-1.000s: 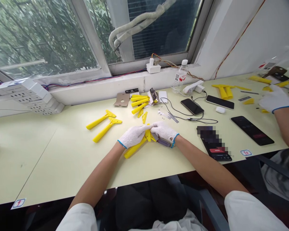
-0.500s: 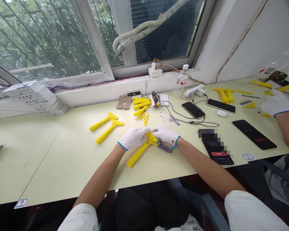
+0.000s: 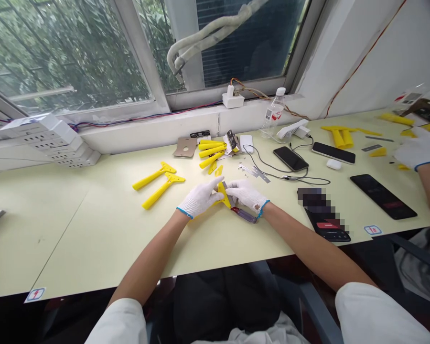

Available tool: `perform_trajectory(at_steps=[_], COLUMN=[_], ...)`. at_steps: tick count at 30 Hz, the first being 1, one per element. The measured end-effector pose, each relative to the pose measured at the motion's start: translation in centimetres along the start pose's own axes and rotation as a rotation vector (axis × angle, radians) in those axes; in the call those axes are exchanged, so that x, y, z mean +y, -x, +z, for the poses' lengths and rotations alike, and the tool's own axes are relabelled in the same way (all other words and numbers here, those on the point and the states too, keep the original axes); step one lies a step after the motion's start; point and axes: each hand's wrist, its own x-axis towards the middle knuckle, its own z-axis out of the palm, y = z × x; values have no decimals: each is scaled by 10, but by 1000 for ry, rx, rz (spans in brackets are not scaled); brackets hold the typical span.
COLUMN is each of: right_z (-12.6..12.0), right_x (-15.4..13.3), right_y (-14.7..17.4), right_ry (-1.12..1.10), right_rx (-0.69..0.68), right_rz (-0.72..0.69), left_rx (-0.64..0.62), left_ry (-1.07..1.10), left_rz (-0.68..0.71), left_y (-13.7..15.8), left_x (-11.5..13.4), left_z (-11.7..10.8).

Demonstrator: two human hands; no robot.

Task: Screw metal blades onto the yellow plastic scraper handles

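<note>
My left hand (image 3: 199, 198), in a white knit glove, grips a yellow scraper (image 3: 222, 196) near its head, the index finger stretched along the top. The scraper's handle slants toward me, mostly hidden under that hand. On the other side, my right hand (image 3: 247, 194), also gloved, has its fingers closed at a grey metal blade (image 3: 231, 197) along the scraper's head. Beneath my right hand lies a screwdriver (image 3: 245, 216) with a clear purplish handle; its tip is hidden. A small yellow plate (image 3: 219, 170) and several loose blades (image 3: 261, 176) lie just beyond my hands.
Two yellow scrapers (image 3: 161, 191) lie to the left, and several yellow handles (image 3: 211, 152) are piled beyond. Phones (image 3: 290, 158), a cable and a bottle (image 3: 273, 112) occupy the right. A co-worker's gloved hand (image 3: 421, 149) is at far right. White boxes (image 3: 57, 138) are stacked by the window.
The scraper has turned in my hands, its handle swinging under my left hand. My left fingers have shifted, with the index finger now extended. The view has shifted slightly.
</note>
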Motion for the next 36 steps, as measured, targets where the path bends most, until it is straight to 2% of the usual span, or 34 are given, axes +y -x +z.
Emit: perform_trajectory(at_steps=[6,9,16,23,32,36], right_z=[-1,-1,-4,-6,0,0], right_x=[-5,0,3,1,4,7], right_y=[6,5,5,7,5,4], right_ry=[-11,-5,37,50,93,140], right_rx=[-18,-32,-32,-11,73,82], right_rz=[25,16,51,-5,-8,-31], left_rx=[-75,-111,-140,-145,-101,-132], left_ry=[256,332,531,620,575,549], left_rz=[-188,-232,-196,-201,-190,-190], left_y=[-1,0,1,0,-2,-3], left_x=[-5,-5,-2,-6,-9,-11], left_z=[1,-2,-3,4,9,8])
